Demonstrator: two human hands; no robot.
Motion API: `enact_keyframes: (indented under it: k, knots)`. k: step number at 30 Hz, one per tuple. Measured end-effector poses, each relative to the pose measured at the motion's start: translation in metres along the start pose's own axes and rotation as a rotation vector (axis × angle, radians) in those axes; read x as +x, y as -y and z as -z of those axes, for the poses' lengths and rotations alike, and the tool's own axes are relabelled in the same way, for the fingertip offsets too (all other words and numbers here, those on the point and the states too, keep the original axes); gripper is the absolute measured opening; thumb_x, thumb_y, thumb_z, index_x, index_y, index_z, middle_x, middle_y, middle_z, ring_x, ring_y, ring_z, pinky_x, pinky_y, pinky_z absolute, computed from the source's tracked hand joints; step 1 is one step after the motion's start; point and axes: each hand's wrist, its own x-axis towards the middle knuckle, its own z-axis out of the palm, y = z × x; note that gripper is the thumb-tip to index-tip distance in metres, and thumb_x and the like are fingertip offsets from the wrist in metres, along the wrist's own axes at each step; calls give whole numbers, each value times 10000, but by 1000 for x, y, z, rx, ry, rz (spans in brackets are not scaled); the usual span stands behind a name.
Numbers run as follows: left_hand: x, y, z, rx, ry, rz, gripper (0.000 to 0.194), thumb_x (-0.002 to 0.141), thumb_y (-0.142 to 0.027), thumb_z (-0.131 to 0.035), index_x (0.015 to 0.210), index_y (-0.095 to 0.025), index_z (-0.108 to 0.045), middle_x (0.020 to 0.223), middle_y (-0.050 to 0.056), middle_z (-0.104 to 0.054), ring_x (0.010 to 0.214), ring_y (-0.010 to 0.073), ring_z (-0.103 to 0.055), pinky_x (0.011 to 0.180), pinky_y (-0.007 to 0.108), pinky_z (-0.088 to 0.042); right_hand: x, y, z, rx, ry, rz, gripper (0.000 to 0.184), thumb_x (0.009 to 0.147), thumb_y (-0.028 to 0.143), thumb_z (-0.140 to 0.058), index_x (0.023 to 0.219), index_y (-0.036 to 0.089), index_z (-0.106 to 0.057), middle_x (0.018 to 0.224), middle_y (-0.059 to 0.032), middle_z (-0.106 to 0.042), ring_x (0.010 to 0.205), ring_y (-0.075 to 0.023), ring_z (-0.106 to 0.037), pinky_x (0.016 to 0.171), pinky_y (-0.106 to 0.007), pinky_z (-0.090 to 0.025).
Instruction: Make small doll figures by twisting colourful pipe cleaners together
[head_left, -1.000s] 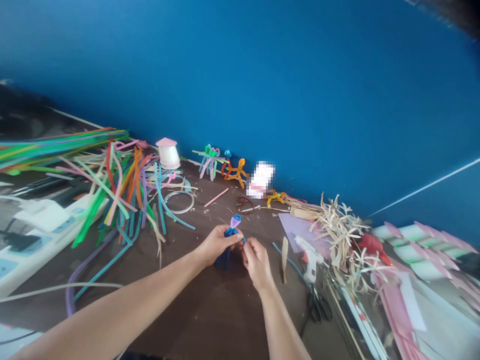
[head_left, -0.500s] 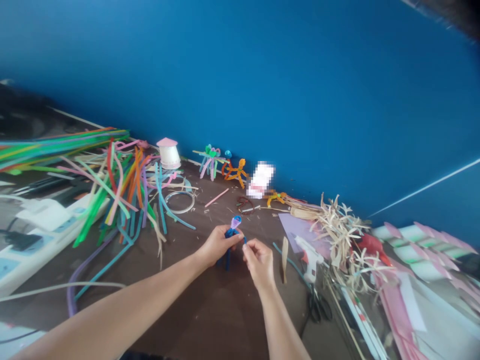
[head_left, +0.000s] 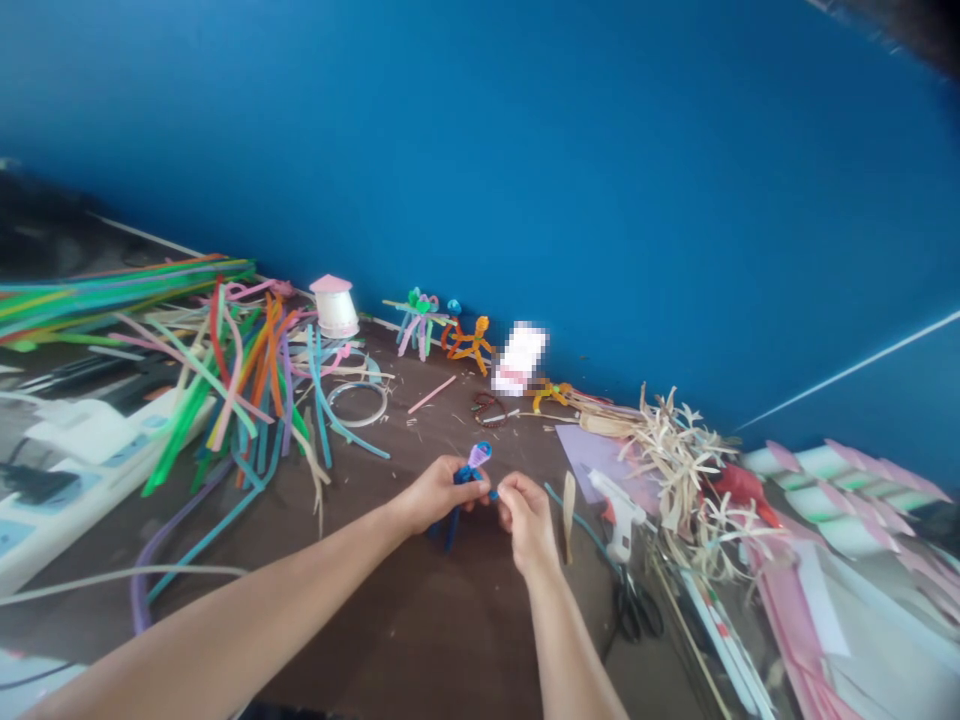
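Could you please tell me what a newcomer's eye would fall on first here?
Probably the large blue wall across the top. Next might come the bright pipe cleaners heaped at the left, then the small blue and purple figure in the left hand at lower centre.

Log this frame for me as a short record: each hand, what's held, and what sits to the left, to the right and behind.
Left hand: grips a blue-and-purple figure
Right hand: thumb and finger pinched at a blue strand beside the figure
Surface: dark brown table
Left side: multicolored fuzzy stems, white power strip with plugs in it
Right side: white glue gun, dark-handled scissors
Behind: orange figure, pink-topped white cup-like piece, blue wall
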Motion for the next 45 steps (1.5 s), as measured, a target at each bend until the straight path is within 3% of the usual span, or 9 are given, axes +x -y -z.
enact_keyframes:
  k: [5,10,21,27,36,39,45]
  knots:
    - [0,-2,2,-72,-12,10,282,611,-389,-667,642,-119,-588,575,10,-596,454,70,-461,485,195,-361,0,2,-4,108,66,-71,196,720,367,-509,665,200,-422,468,89,-352,365,-47,-233,343,-164,-167]
    - [2,2,3,-99,-22,-4,285,608,-397,-673,633,-125,-591,574,1,-590,456,66,-455,485,193,-358,-1,3,-7,134,84,-76,241,722,405,-536,665,194,-435,476,87,-345,368,-42,-229,342,-164,-165]
    - [7,10,0,-73,-236,-59,235,649,-336,-645,687,-115,-574,529,-25,-549,451,70,-434,469,195,-359,-8,5,-11,-184,41,138,232,800,347,-470,635,184,-454,490,60,-350,434,-77,-305,408,-200,-245]
    - [7,14,-1,-21,-242,-56,192,663,-294,-629,708,-115,-575,489,-48,-511,449,73,-449,466,189,-373,-10,9,-14,-202,5,172,197,767,324,-512,650,165,-508,532,32,-452,457,-87,-371,443,-210,-296]
    - [6,13,-1,-3,-213,-41,216,651,-316,-634,693,-113,-572,502,-40,-530,458,84,-478,482,204,-401,-7,8,-12,-179,-111,185,189,728,315,-550,628,159,-516,529,29,-482,470,-85,-406,450,-199,-325]
    - [6,13,-1,17,-196,-34,214,671,-320,-618,689,-112,-571,499,-40,-522,464,78,-474,490,198,-400,-4,9,-10,-13,-111,105,168,672,304,-610,635,165,-522,514,50,-469,451,-71,-398,437,-187,-319]
    - [4,9,-3,56,-141,-25,224,657,-329,-627,692,-113,-580,557,-16,-569,471,75,-482,498,199,-406,0,3,-5,232,33,-146,204,646,327,-595,590,172,-474,406,102,-348,317,-21,-218,323,-159,-141]
